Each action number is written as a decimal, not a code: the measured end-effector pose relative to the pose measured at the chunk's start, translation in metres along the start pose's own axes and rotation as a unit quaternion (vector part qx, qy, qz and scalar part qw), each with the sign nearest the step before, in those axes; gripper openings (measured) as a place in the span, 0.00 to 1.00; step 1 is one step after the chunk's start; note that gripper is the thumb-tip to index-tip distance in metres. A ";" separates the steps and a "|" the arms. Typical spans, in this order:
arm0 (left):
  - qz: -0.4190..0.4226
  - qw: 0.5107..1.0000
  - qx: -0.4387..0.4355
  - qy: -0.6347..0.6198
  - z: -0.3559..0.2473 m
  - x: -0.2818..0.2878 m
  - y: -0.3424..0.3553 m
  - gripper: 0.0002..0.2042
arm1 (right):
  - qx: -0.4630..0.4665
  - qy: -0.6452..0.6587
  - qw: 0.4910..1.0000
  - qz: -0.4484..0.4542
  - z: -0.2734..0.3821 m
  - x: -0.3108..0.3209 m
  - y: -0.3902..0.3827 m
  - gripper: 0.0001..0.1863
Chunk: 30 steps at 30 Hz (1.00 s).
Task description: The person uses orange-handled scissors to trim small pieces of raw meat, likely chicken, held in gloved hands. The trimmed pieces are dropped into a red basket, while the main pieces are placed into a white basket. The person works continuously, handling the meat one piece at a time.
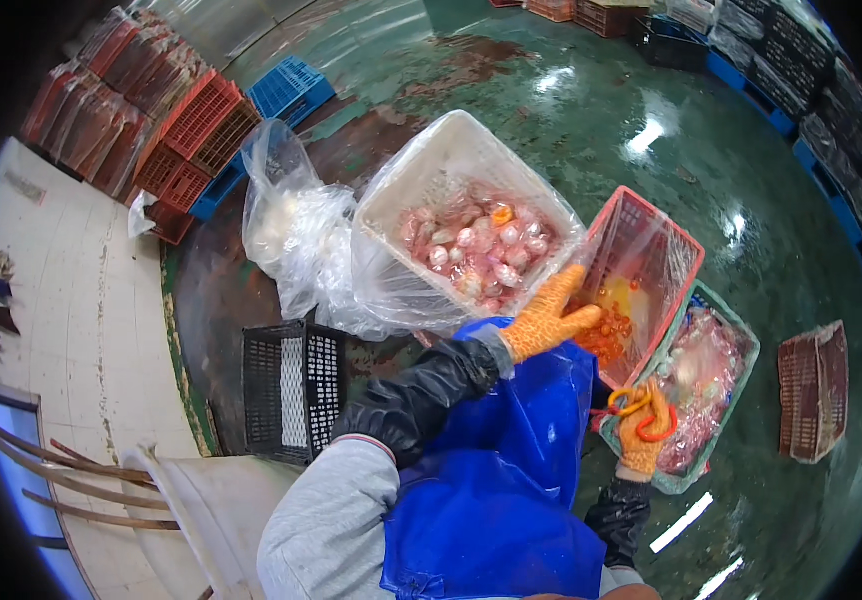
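My left hand (pixel 554 318), in an orange textured glove, is open with fingers apart. It is above the near corner of a white tub (pixel 459 130) and the lined red crate (pixel 689 240). Pale pink, rounded pieces (pixel 481 240) lie in reddish liquid in the tub, with one orange piece among them. The red crate holds orange and yellow soft pieces (pixel 606 330). My right hand (pixel 643 440), gloved alike, is closed on what look like scissors (pixel 659 425) with orange finger loops. It is beside a green crate (pixel 746 335) of wet pinkish pieces.
Clear plastic sheeting (pixel 301 245) bunches left of the tub. A black crate (pixel 269 390) stands nearer me. Stacked red crates (pixel 191 120) and a blue crate (pixel 291 88) are at far left. A brown-red crate (pixel 813 392) stands on the wet green floor at right, before stacked black crates (pixel 801 60).
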<state>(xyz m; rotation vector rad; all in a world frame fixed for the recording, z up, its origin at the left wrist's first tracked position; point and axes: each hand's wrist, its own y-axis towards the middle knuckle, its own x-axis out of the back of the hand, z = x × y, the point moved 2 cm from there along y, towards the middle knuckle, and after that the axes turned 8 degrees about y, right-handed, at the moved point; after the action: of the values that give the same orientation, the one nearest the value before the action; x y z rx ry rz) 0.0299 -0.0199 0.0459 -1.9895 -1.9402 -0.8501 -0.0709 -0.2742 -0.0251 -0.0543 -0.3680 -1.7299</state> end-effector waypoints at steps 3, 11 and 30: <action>-0.111 0.956 0.015 0.270 0.043 0.045 0.011 0.39 | -0.081 0.196 0.977 -0.007 -0.026 0.018 -0.032 0.14; 0.166 0.853 0.318 0.379 0.135 0.110 0.059 0.31 | -0.233 0.277 0.932 -0.023 0.013 0.002 -0.033 0.19; 0.417 0.888 0.136 -0.139 -0.076 -0.166 -0.021 0.23 | -0.357 0.517 0.697 -0.345 -0.013 0.038 -0.135 0.19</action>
<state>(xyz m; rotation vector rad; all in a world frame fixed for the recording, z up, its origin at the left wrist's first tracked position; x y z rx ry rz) -0.0006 -0.1978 0.0103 -2.4942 -0.9956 -0.0674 -0.2064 -0.2938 -0.0570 0.5542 1.2951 -2.2156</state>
